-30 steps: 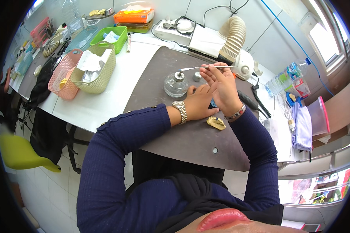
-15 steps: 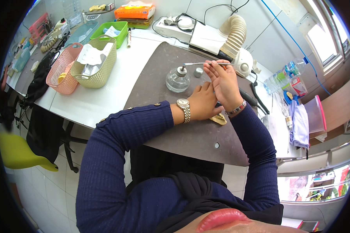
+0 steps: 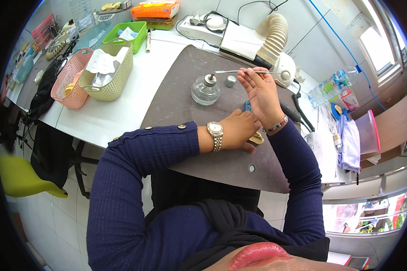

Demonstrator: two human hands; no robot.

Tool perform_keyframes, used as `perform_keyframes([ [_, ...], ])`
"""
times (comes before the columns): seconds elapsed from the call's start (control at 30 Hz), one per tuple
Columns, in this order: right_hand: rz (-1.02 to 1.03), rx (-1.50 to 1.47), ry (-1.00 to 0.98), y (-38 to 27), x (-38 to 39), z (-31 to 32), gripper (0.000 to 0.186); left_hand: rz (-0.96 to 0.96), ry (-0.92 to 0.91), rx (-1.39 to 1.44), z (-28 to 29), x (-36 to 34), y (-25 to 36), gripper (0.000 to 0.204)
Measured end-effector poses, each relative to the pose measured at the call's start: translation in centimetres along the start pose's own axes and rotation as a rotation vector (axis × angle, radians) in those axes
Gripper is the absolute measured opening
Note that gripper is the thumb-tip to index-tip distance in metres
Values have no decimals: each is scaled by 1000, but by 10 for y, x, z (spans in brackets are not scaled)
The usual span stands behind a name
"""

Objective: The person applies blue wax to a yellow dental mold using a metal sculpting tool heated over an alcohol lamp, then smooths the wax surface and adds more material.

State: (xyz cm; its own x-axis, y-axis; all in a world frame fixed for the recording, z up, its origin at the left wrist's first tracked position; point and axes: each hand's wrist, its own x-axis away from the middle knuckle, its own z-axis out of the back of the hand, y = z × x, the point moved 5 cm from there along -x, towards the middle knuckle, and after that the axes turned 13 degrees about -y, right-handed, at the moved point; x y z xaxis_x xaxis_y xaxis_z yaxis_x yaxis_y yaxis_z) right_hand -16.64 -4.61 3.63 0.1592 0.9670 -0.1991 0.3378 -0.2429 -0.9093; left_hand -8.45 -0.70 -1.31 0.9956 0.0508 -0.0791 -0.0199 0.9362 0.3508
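Note:
My right hand [image 3: 261, 92] holds a slim metal instrument [image 3: 233, 71] level between thumb and fingers, its flat tip at the wick of a round glass spirit lamp [image 3: 205, 92]. My left hand [image 3: 237, 130] lies low on the grey mat [image 3: 181, 113], fingers loosely bent with the thumb apart, beside a cream dental cast [image 3: 257, 139]; its fingertips are partly hidden near my right wrist. A blue object [image 3: 247, 105] shows behind it. A small metal cap [image 3: 230, 81] stands beside the lamp.
Pink [image 3: 65, 88], olive [image 3: 120, 83] and green [image 3: 138, 40] baskets stand left. A white machine with ribbed hose [image 3: 271, 38] is at the back. A dark handpiece [image 3: 289, 113], coiled cord, water bottles [image 3: 330, 86] and cloth [image 3: 348, 149] lie right. A chair [image 3: 27, 176] is lower left.
My right hand and the instrument have risen slightly. My left hand has shifted down and right toward the cast, leaving the blue object behind it more visible.

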Motion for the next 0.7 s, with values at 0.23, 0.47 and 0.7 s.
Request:
perform_keyframes([
  [0.23, -16, -17, -12, 2, 1, 4, 18, 7, -53, 137, 7, -2, 1, 39],
  [0.47, -27, -21, -20, 2, -1, 4, 17, -37, -18, 192, 5, -3, 0, 36],
  [0.7, -18, -26, -12, -25, 8, 22, 14, -72, 14, 259, 0, -1, -6, 32],
])
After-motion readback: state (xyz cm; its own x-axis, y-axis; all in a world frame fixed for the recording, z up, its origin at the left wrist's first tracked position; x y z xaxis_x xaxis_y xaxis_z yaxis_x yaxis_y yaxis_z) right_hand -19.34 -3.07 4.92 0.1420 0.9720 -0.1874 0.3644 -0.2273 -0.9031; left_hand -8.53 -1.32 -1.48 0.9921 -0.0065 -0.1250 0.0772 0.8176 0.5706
